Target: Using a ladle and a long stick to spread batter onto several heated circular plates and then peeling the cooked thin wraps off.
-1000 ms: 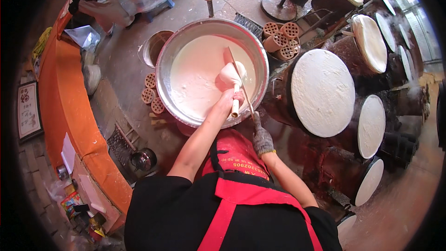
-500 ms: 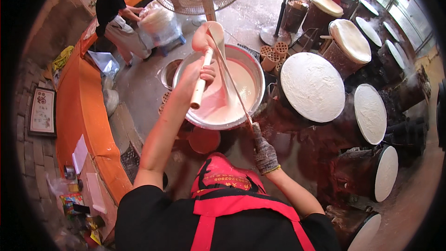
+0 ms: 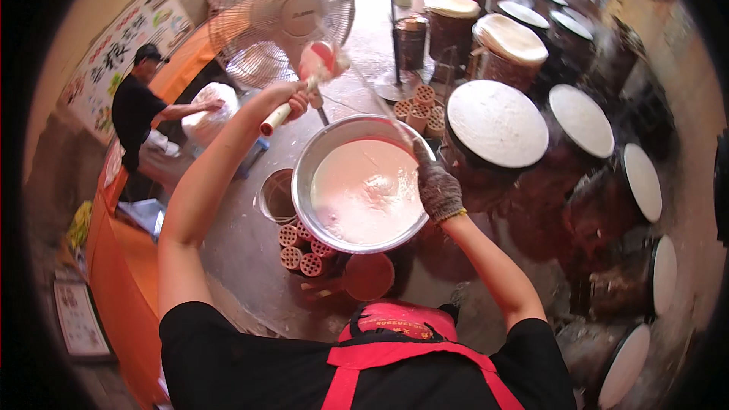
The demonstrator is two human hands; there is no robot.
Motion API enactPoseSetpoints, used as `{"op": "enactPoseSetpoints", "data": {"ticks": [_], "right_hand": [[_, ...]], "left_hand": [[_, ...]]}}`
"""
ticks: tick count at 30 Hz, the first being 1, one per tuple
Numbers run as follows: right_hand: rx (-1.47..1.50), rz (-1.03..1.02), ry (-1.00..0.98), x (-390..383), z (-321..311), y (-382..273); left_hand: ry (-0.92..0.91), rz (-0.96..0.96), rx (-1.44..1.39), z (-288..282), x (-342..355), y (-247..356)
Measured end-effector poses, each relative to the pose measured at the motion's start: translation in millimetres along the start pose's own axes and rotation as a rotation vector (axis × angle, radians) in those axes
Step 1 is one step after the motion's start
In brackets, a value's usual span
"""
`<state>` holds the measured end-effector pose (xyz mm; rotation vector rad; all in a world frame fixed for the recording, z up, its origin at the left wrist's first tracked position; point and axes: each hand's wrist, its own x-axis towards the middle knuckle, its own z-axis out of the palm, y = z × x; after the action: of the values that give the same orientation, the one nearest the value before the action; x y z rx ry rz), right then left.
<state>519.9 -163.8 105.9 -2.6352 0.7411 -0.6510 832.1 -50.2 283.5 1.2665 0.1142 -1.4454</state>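
Observation:
My left hand (image 3: pixel 292 99) is closed round the handle of a wooden-handled tool (image 3: pixel 277 118), raised past the far left side of a metal basin (image 3: pixel 303 182). Pale batter coats the tool's blurred head, so its exact shape cannot be told. In the basin lies pinkish-white batter (image 3: pixel 345 190), its surface rippled near the middle. My right hand (image 3: pixel 440 191), in a grey knitted glove, is closed on a long thin stick (image 3: pixel 385 108) at the basin's right rim. The stick slants up and away to the left, toward the tool's head.
A standing fan (image 3: pixel 304 15) rises beyond the basin. Drum stoves with white round tops (image 3: pixel 497 123) line the right side, some steaming. Perforated briquettes (image 3: pixel 310 264) sit by the basin, beside a round container (image 3: pixel 277 196). A co-worker (image 3: pixel 138 110) handles a plastic bag (image 3: pixel 211 114) at left.
My left hand has lifted the tool up and left, away from over the basin. The thick hanging sheet of batter is gone from it. The view has shifted too.

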Motion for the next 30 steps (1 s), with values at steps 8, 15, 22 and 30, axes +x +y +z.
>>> {"op": "enactPoseSetpoints", "data": {"ticks": [8,15,22,30], "right_hand": [[0.294,0.253,0.449,-167.3,0.4,-17.3],[0.212,1.053,0.627,-429.0,-7.4,-55.5],[0.326,1.463,1.1,-595.3,-59.8,-148.5],[-0.617,1.542,0.968,-659.3,-176.1,-213.8]], "left_hand": [[-0.153,-0.25,0.407,32.0,23.1,-76.9],[-0.572,-0.554,1.086,191.8,-15.8,-231.3],[-1.39,-0.329,1.653,354.6,-102.3,-464.5],[-2.184,1.113,1.614,389.1,-235.7,-692.9]]}}
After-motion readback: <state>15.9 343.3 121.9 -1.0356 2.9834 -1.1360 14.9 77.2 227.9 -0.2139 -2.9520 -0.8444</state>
